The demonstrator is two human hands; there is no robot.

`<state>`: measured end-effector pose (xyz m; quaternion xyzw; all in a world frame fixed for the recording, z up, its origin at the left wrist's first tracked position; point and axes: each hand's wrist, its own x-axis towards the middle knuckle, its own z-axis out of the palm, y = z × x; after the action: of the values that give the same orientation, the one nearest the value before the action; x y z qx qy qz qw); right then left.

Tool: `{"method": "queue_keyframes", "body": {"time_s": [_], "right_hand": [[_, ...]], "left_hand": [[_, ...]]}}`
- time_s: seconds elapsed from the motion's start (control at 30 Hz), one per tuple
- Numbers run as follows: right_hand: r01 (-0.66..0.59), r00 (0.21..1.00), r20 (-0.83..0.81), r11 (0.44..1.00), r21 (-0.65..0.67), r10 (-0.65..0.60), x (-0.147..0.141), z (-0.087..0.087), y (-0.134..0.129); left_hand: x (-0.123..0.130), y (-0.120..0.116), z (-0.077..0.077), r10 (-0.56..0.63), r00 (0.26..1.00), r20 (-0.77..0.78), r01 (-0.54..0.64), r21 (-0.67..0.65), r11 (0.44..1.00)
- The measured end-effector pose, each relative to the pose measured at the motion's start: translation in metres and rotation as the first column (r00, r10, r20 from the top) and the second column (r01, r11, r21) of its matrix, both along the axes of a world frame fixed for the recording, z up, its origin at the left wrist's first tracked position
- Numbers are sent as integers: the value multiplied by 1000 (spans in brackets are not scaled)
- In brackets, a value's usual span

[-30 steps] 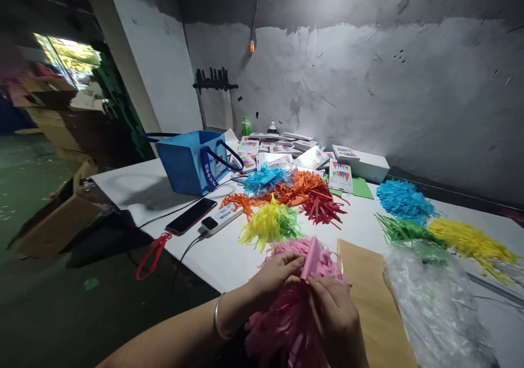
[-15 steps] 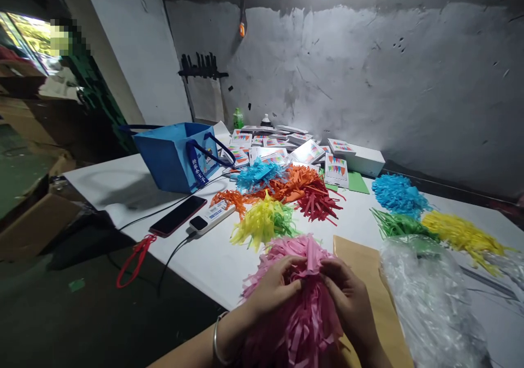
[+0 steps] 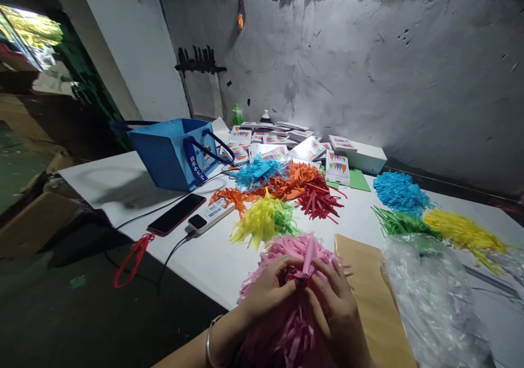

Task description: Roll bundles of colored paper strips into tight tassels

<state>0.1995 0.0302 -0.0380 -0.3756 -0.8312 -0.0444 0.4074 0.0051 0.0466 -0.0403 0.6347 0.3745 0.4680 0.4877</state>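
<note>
Pink tissue paper tassels (image 3: 282,248) lie in a fringed heap at the table's near edge, under both hands. My left hand (image 3: 272,289) pinches the folded middle of one pink tassel from the left, a silver bangle on its wrist. From the right, my right hand (image 3: 333,297) closes its fingers on the same band, where a rolled pink strip (image 3: 310,256) stands up between the hands. Strands hang below the fingers. Just beyond lie yellow tassels (image 3: 262,218), orange tassels (image 3: 297,179), red tassels (image 3: 319,199) and blue tassels (image 3: 260,172).
A blue gift bag (image 3: 164,155), a phone (image 3: 177,214) and a white power bank (image 3: 210,215) with cables are at left. Printed packs (image 3: 272,138) pile by the wall. At right are a brown envelope (image 3: 368,286), clear plastic (image 3: 429,302) and more blue tassels (image 3: 399,192).
My right hand has shifted slightly left, closer to my left hand, and turned over the band. The rolled pink strip now stands narrower and leans right.
</note>
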Motion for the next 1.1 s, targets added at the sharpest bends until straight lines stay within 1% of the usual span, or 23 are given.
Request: {"method": "queue_keyframes", "body": {"time_s": [0.1, 0.2, 0.3, 0.37, 0.43, 0.53, 0.6, 0.67, 0.7, 0.77, 0.87, 0.9, 0.97, 1.0, 1.03, 1.1], "right_hand": [[16, 998, -68, 1000, -19, -17, -3, -7, -3], [15, 987, -159, 997, -73, -27, -4, -10, -2], [-27, 974, -226, 992, -122, -1, -4, -7, -1], [-51, 954, -301, 980, -192, -9, -5, -3, 0], [-113, 922, -386, 945, -307, -15, -6, 4, 2], [-263, 889, -457, 856, -444, 36, -5, 18, 6], [-318, 883, -464, 818, -479, 72, -2, 27, 9], [-340, 883, -460, 805, -487, 94, 2, 34, 13], [-339, 889, -445, 810, -479, 109, 3, 37, 14], [-308, 914, -375, 863, -399, 152, 6, 40, 16], [-253, 951, -227, 951, -175, 211, 5, 39, 14], [-237, 961, -169, 966, -102, 218, 4, 37, 13], [-202, 978, -49, 979, -10, 201, 1, 33, 12], [-183, 983, 4, 983, 8, 183, -1, 30, 11], [-167, 986, 28, 986, -1, 167, -2, 28, 10], [-157, 988, 2, 984, -81, 158, -1, 23, 11]], "left_hand": [[1, -4, 0, 43, 999, -28, -42, 44, 998], [2, -8, 0, 43, 999, -3, -43, 61, 997], [2, -10, 1, 46, 999, 7, -46, 82, 996], [1, -11, 1, 53, 998, -13, -52, 100, 994], [0, -10, 1, 68, 997, -38, -63, 119, 991], [-2, -9, 3, 69, 996, -50, -61, 136, 989], [-4, -8, 5, 51, 997, -62, -41, 148, 988], [-7, -7, 6, 31, 996, -84, -17, 163, 987], [-8, -7, 7, 22, 995, -92, -7, 166, 986], [-9, -6, 9, 9, 994, -107, 9, 166, 986], [-9, -6, 10, 18, 991, -135, 5, 168, 986], [-9, -6, 10, 26, 990, -140, -1, 175, 985], [-8, -6, 9, 41, 989, -141, -14, 191, 981], [-8, -6, 9, 46, 989, -141, -18, 194, 981], [-8, -6, 8, 51, 988, -146, -23, 190, 981], [-7, -6, 7, 61, 985, -160, -32, 177, 984]]}}
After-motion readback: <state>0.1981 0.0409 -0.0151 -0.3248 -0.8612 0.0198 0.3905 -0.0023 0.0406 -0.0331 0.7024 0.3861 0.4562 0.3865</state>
